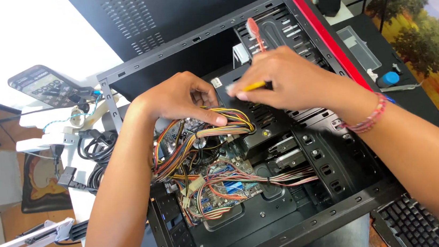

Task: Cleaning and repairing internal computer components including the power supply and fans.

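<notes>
An open black computer case with a red front strip lies on its side under my hands. My left hand reaches into the case and presses down on a bundle of coloured power cables over the motherboard. My right hand pinches a thin yellow-handled tool against the black drive bay. A pink beaded bracelet is on my right wrist. A red flat data cable hangs over the upper bay.
The removed black side panel leans behind the case. A phone on a stand and white power strips with black cords sit at the left. A keyboard is at bottom right, a small blue-capped bottle at right.
</notes>
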